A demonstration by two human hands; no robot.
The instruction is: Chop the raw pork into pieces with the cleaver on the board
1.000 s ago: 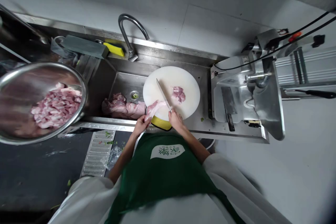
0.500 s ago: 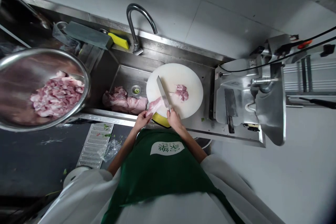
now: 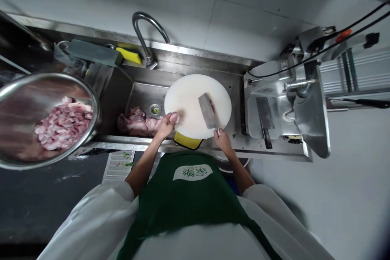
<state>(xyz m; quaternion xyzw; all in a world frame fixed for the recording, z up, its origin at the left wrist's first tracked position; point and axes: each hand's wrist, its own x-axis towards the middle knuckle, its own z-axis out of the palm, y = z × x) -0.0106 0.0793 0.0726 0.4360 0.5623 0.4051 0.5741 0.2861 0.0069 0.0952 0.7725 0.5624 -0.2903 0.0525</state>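
Observation:
My right hand point(image 3: 223, 140) is wrapped round the handle of a cleaver point(image 3: 207, 111), its broad blade lying over the right part of the round white cutting board point(image 3: 189, 97). Behind the blade a bit of cut meat point(image 3: 212, 106) peeks out; most of it is hidden. At the board's left edge, my left hand point(image 3: 165, 127) grips a pale pink piece of raw meat point(image 3: 174, 118). Larger chunks of raw meat point(image 3: 137, 122) lie in the sink just left of that hand. A yellow cloth-like thing point(image 3: 187, 141) shows under the board's near edge.
A steel bowl point(image 3: 95, 107) of diced meat point(image 3: 65, 124) stands at the left. Behind the sink point(image 3: 146, 93) rises a curved faucet point(image 3: 149, 16), with a yellow sponge-like block point(image 3: 129, 55) beside it. To the right are a slicing machine point(image 3: 313, 109) and a second cleaver point(image 3: 265, 115).
The cleaver has moved right across the board and now covers most of the cut meat. My left hand has drawn its piece slightly left, off the blade. The whole view has shifted a little.

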